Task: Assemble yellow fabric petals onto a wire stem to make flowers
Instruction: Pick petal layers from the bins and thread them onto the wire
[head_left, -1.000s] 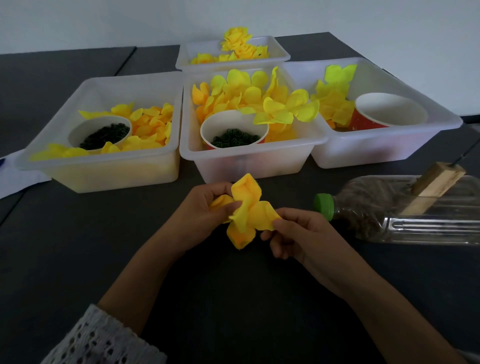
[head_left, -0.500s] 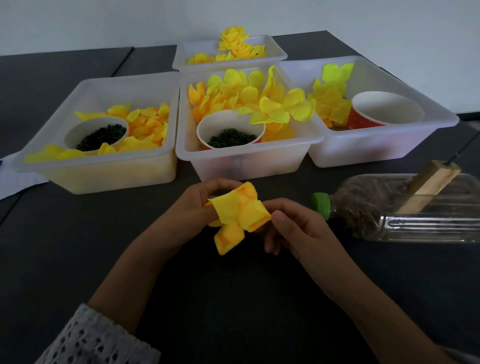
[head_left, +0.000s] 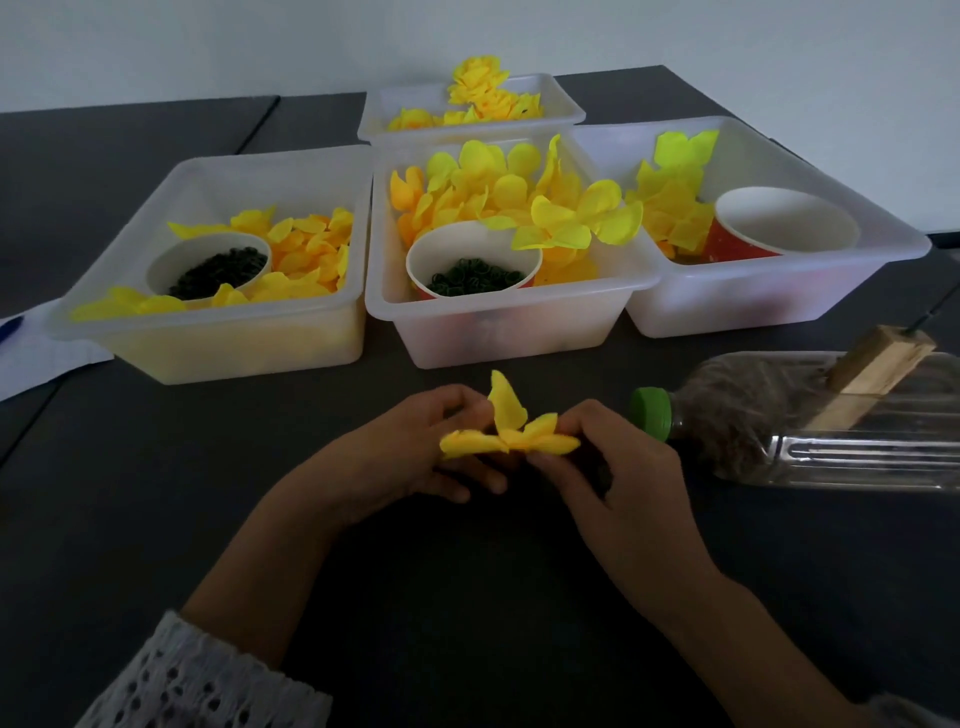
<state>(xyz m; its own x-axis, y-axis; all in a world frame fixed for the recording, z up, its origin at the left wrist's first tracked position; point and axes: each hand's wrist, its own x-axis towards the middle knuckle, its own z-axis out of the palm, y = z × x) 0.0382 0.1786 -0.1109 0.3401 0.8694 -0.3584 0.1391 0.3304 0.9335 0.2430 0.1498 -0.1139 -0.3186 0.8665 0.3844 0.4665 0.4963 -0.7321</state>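
The flower (head_left: 506, 434) is in the air just above the dark tabletop (head_left: 467, 597), between the two hands, in front of the middle bin (head_left: 498, 332). It has several yellow petals: one stands up, the others spread to the left and to the right. The wire stem cannot be seen. The left hand (head_left: 415, 457) holds the flower from the left side, its fingers curled with the tips on the petals near the centre. The right hand (head_left: 613, 467) pinches the right petals between thumb and fingers. Behind the hands three clear bins stand side by side, touching one another. The left bin (head_left: 218, 338) holds orange-yellow petals and a white cup (head_left: 208, 267) with small dark green pieces. The middle bin holds yellow petals and a red cup (head_left: 472, 267) with the same green pieces. The right bin (head_left: 769, 301) holds lighter yellow petals and a red cup (head_left: 779, 223) whose inside I cannot see. A fourth, smaller bin (head_left: 467, 106) stands behind the middle one, with yellow flowers heaped in it. To the right of the right hand a clear bottle (head_left: 810, 436) with a green cap (head_left: 650, 414) lies on its side, something brown inside it. A wooden block (head_left: 878, 361) rests against the bottle. At the left edge lies a white paper (head_left: 41, 358).
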